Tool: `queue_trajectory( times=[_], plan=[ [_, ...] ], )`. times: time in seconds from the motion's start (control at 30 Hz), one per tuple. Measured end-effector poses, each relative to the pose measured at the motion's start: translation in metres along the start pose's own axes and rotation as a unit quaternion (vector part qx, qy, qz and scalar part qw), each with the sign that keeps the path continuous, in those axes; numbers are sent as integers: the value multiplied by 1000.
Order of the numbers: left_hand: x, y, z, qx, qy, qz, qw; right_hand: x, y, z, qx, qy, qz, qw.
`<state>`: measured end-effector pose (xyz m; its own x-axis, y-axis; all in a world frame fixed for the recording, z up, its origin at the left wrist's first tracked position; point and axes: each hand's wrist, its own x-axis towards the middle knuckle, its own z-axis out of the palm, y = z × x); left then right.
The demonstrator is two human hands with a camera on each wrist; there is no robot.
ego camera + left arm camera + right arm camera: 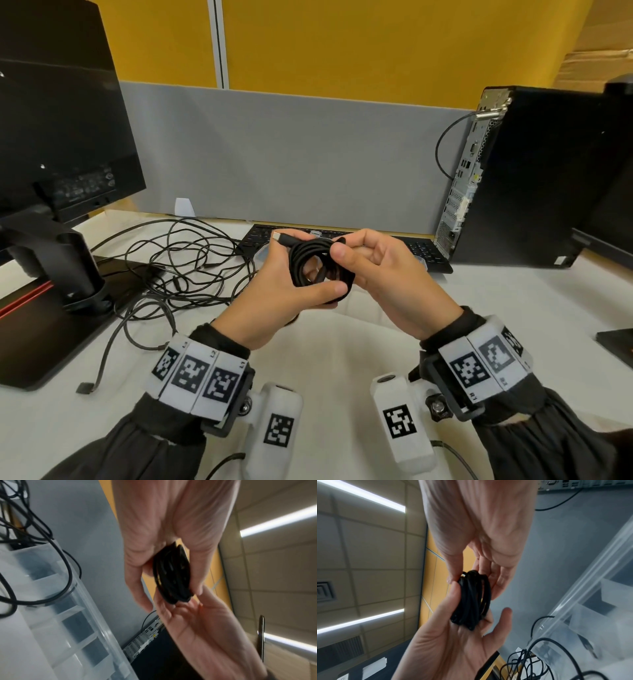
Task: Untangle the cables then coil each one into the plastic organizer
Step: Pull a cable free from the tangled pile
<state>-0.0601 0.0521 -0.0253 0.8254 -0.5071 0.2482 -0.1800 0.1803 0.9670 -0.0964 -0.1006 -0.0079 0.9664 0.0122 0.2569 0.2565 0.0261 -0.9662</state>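
Together, left hand (274, 291) and right hand (387, 274) gripping one coiled black cable (317, 265), several loose cables (185, 263) tangled beside

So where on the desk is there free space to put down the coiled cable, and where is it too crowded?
Free: the bare white desk right of the right hand, before the computer tower; also the strip just below both wrists. Crowded: left of the left hand, where the loose cables sprawl beside the monitor stand.
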Motion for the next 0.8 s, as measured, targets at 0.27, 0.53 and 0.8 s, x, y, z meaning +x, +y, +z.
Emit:
queue_trajectory(
  times=[0.27, 0.53, 0.8],
  plan=[
    [-3, 4, -4, -144, -82, -52, 985, -1, 1, 0, -48, 0, -10, 999],
    [-2, 0, 2, -107, -55, 14, 993, 0, -2, -3, -74, -10, -24, 997],
    [2, -4, -2, -289, -116, -10, 950, 3, 0, -10, -33, -12, -10, 999]
  ],
)
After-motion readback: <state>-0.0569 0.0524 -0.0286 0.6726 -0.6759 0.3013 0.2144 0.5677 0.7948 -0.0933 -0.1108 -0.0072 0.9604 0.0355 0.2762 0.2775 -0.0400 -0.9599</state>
